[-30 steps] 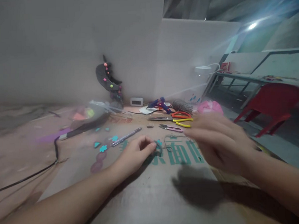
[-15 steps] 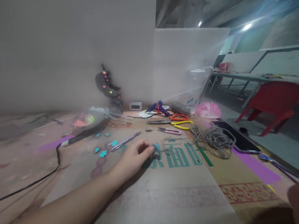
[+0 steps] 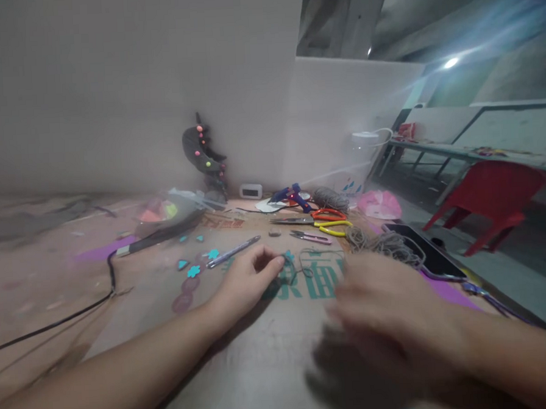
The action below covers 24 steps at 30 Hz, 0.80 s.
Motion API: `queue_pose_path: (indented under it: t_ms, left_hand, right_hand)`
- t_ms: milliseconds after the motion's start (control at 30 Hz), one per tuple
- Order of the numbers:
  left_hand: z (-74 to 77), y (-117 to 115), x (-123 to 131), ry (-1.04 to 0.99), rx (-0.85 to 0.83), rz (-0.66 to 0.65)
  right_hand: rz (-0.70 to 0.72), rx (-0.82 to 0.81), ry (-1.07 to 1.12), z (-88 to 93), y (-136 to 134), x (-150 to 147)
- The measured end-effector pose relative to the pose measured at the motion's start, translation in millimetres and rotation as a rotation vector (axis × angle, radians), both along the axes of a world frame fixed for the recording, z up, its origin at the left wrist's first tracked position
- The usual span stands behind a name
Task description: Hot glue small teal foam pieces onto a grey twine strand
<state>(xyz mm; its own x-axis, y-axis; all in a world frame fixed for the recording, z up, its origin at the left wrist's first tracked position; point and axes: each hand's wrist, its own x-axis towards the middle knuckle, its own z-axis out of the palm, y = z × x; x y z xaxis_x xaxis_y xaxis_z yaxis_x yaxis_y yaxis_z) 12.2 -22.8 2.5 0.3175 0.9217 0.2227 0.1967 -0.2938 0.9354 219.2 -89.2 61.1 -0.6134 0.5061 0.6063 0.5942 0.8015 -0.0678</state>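
Observation:
My left hand (image 3: 253, 272) rests low over the printed cardboard (image 3: 262, 345), thumb and forefinger pinched together on the end of a thin grey yarn (image 3: 307, 272). From those fingertips the yarn loops to the right across the green print. My right hand (image 3: 379, 309) hangs over the cardboard's right part, smeared by motion, so its fingers cannot be made out. Behind it lies a loose tangle of grey yarn (image 3: 396, 247), partly covered by the hand. Pink-handled thread snips (image 3: 311, 236) and a pen (image 3: 233, 252) lie beyond my left hand.
Orange-handled scissors (image 3: 328, 215), yellow-handled pliers (image 3: 333, 227) and a blue glue gun (image 3: 293, 195) lie farther back. A phone (image 3: 440, 260) is at the right edge. Turquoise flower pieces (image 3: 193, 271) lie left. A dark crescent ornament (image 3: 201, 153) stands against the wall.
My right hand has swung in from the lower right edge to over the cardboard. My left hand keeps its pinch on the yarn. The view has shifted slightly.

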Motion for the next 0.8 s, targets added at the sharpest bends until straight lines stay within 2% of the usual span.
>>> queue_pose_path:
  t_ms: [133, 200, 367, 633, 800]
  left_hand:
    - [6.2, -3, -1, 0.012, 0.013, 0.011]
    - [6.8, -3, 0, 0.015, 0.0, 0.01]
    - [6.5, -2, 0, 0.006, -0.009, -0.011]
    - [2.0, -1, -1, 0.042, -0.043, -0.1]
    - [1.6, -1, -1, 0.046, -0.069, -0.058]
  right_hand:
    - [-0.045, -0.213, 0.253, -18.9, 41, -1]
    - [-0.057, -0.348, 0.285, -30.0, 57, -3]
    - [-0.093, -0.543, 0.357, -43.2, 64, -5]
    - [-0.051, -0.478, 0.36, -46.3, 67, -6]
    - [-0.047, -0.483, 0.341, -43.1, 66, -4]
